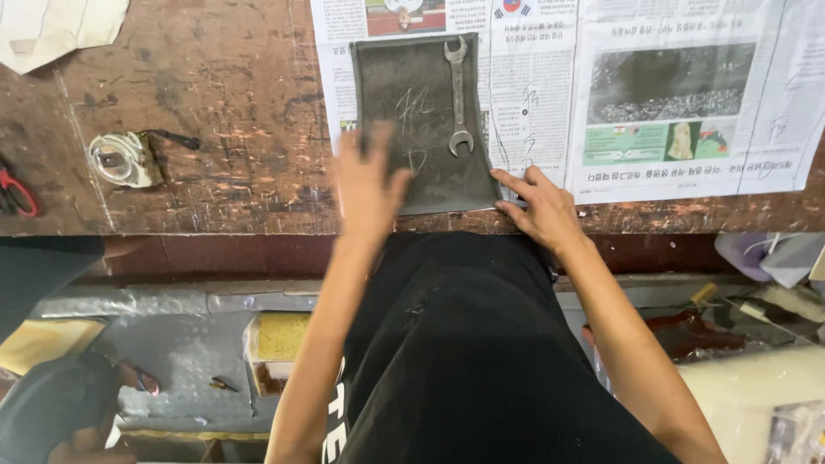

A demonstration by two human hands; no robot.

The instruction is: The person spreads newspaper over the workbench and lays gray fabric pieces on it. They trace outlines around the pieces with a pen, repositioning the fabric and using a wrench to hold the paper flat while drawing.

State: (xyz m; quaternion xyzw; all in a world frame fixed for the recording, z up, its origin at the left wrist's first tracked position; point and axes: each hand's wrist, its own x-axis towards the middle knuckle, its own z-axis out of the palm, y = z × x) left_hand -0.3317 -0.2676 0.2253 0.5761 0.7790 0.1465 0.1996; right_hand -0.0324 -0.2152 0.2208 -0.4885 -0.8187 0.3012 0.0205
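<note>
A dark grey metal plate (412,94) lies on newspaper (550,86) at the near edge of a worn wooden workbench (223,103). A double-ended open wrench (458,94) rests on the plate's right side. My left hand (368,185) is blurred, fingers spread, over the plate's lower left part, holding nothing. My right hand (541,206) lies flat at the plate's lower right corner, fingertips on the newspaper beside the plate's edge.
A tape measure (127,158) lies on the bench to the left, red-handled pliers (15,193) at the far left edge. Below the bench are a yellow sponge block (279,337), small tools and clutter on the right (756,301).
</note>
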